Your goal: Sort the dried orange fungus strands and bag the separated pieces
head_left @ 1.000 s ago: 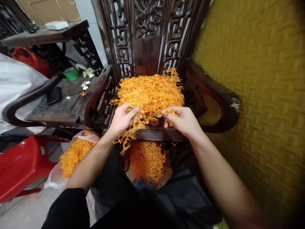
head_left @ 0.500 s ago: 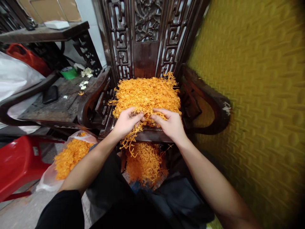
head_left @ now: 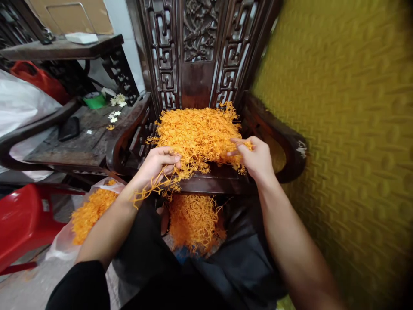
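Observation:
A heap of small orange branching pieces (head_left: 200, 131), like plastic flower parts, covers the seat of a dark carved wooden chair (head_left: 209, 184). At the heap's front left corner, my left hand (head_left: 156, 162) is closed, thumb against fingers, on an orange branching strand (head_left: 155, 187). The strand trails down over my wrist. My right hand (head_left: 259, 158) is at the heap's right front edge. Its fingers are partly bent around an orange piece (head_left: 249, 145), with the index finger pointing toward the heap. Just what lies under the right fingers is partly hidden.
Below the seat, between my legs, is more orange material (head_left: 196, 221). A white plastic bag (head_left: 61, 245) of orange pieces stands left, beside a red plastic stool (head_left: 22, 219). Another wooden chair holds green tape (head_left: 95, 100) and a dark phone-like object (head_left: 69, 128). A yellow textured wall (head_left: 348, 129) rises right.
My hands have moved apart from the heap's front middle. The left went left, carrying the orange strand across my wrist; the right went right to the heap's edge.

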Action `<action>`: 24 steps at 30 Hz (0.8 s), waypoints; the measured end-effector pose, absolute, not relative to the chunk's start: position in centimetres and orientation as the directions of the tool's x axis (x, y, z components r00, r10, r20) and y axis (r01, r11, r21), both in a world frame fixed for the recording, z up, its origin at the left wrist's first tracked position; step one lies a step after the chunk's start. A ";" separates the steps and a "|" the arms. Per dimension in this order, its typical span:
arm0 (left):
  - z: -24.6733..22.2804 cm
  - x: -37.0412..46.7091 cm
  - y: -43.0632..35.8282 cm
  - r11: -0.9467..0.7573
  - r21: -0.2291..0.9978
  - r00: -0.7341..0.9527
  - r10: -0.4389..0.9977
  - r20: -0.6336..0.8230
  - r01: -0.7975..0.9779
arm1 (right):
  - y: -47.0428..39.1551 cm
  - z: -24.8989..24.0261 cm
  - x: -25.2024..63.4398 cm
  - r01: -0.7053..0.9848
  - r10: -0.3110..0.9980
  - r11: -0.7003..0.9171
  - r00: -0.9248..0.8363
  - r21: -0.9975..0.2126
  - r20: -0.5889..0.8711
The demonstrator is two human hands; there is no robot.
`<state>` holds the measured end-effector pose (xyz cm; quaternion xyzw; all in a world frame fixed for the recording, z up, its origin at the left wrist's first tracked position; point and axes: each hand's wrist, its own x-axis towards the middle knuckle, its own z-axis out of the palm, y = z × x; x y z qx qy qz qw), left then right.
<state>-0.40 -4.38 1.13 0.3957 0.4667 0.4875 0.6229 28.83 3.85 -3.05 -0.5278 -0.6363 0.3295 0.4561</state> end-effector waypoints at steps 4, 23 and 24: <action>0.8 -0.3 -4.6 0.288 0.947 0.180 0.948 -0.262 -0.141 | 1.6 -2.3 27.6 0.030 0.975 0.088 -0.206 -0.996 0.080; 0.5 0.5 -5.0 0.271 0.912 0.360 0.854 -0.375 0.307 | -0.8 -1.5 25.1 0.222 0.857 0.376 -0.452 -0.900 0.247; 0.2 0.7 -4.9 0.263 0.909 0.354 0.857 -0.373 0.322 | -1.9 -1.4 24.3 0.308 0.797 0.492 -0.535 -0.814 0.280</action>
